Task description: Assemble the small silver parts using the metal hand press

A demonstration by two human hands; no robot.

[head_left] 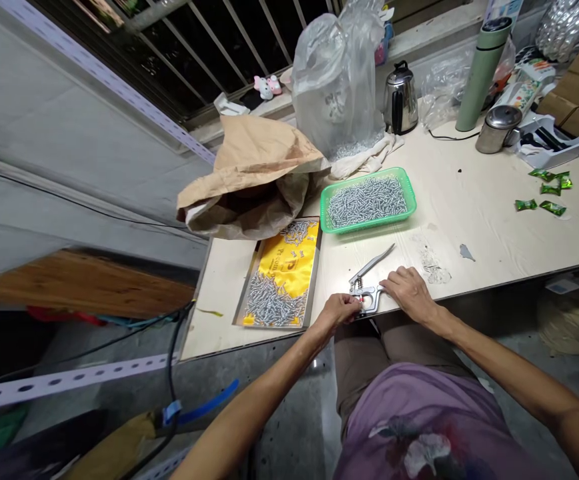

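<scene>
On the table's front edge lies a pair of silver snap pliers (pixel 368 293) with a C-shaped jaw, a spring and one long handle pointing up and right. My left hand (pixel 342 311) is closed in a pinch at the jaw's left side, beside a small red spot; what the fingertips hold is too small to tell. My right hand (pixel 411 293) has its fingers bent round the right end of the pliers. Left of them, a yellow printed tray (pixel 289 261) bears many small metal pieces. Behind the pliers, a green plastic basket (pixel 325 217) is filled with similar pieces.
A brown paper sack (pixel 264 153) gapes behind the yellow tray. Beyond the basket stand a clear plastic bag (pixel 337 80), a steel kettle (pixel 400 100), a green flask (pixel 483 77) and a metal mug (pixel 498 130). Green-wrapped sweets (pixel 552 190) lie at right on the table (pixel 484 220).
</scene>
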